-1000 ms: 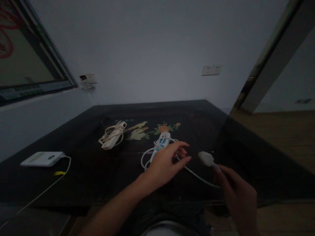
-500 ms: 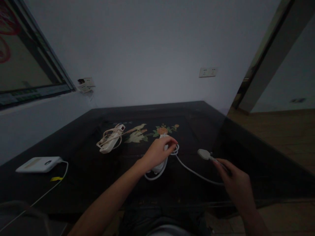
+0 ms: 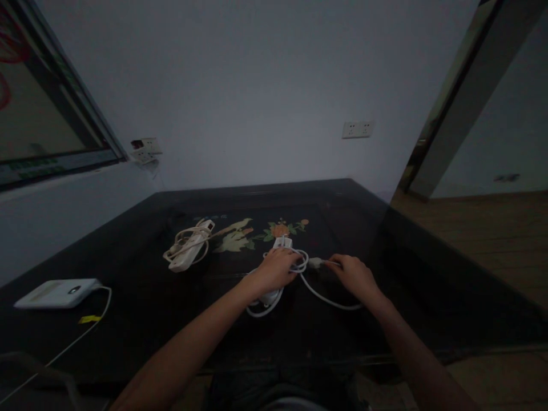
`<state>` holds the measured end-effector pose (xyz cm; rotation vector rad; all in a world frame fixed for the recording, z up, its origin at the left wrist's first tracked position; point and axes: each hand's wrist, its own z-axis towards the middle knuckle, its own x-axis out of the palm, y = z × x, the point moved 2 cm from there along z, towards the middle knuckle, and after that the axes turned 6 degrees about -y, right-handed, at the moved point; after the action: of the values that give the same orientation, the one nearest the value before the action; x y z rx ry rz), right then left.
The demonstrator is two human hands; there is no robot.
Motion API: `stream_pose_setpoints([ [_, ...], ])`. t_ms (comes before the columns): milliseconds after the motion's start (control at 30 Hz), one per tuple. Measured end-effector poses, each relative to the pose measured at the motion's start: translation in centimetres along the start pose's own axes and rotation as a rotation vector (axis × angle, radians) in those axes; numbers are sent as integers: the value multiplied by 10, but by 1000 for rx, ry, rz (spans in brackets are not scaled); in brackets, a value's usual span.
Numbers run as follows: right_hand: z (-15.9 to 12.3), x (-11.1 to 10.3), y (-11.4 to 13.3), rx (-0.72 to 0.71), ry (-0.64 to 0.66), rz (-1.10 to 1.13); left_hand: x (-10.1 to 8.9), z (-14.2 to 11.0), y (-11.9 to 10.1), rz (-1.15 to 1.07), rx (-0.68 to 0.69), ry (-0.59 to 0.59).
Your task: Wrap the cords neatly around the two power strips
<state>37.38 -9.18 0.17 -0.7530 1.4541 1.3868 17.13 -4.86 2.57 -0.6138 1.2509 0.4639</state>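
Observation:
A white power strip (image 3: 280,246) lies near the middle of a dark table (image 3: 180,319), its white cable (image 3: 319,295) looping around it. My left hand (image 3: 276,268) presses down on the strip, fingers curled over it. To the right, my right hand (image 3: 353,275) pinches the cable just behind its white plug (image 3: 315,262). The plug points left at the strip and sits close beside my left fingers.
A second, cream power strip (image 3: 185,251) wrapped in its cord lies at the left. A white flat device (image 3: 55,293) with a cable sits near the table's left edge. Wall sockets (image 3: 357,129) are on the far wall. A painted flower motif (image 3: 280,229) decorates the tabletop.
My left hand reached forward and settled on the white power strip. My right hand carried the plug left and forward, from well to the right up close to the strip.

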Motion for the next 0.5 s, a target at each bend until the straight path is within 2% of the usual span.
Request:
stream_pose_setpoints([
  [133,16,19,2,-34,43,238,-2,3,11,-144,-22,-21],
  [233,27,33,6,-77,88,362,-2,6,19,-257,-56,-90],
  [400,40,47,18,-133,170,611,3,8,30,-249,-127,-228],
  [500,40,50,22,-132,206,767,4,7,35,-256,-152,-253],
])
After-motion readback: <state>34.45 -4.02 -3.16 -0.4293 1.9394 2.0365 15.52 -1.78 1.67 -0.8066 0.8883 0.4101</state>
